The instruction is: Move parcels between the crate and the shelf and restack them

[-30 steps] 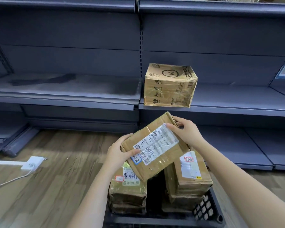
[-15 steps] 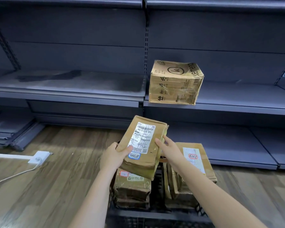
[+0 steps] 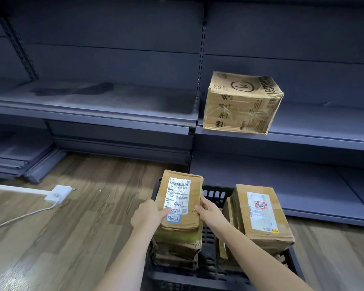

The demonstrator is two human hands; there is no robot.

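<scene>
Both hands, left hand (image 3: 147, 215) and right hand (image 3: 210, 213), pinch the labelled parcel (image 3: 182, 203) by its side edges (fingers curled) atop the crate's (image 3: 210, 194) left stack; open gap at three o'clock.

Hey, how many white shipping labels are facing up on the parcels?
2. One is on the parcel held by both hands over the left stack, and one is on the top parcel of the right stack. Labels lower down may be hidden.

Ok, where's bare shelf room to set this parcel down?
The left shelf is bare across its width. The right shelf is free right of the big carton. The crate is crowded: only a narrow gap between its two stacks, where both hands hold the labelled parcel.
</scene>
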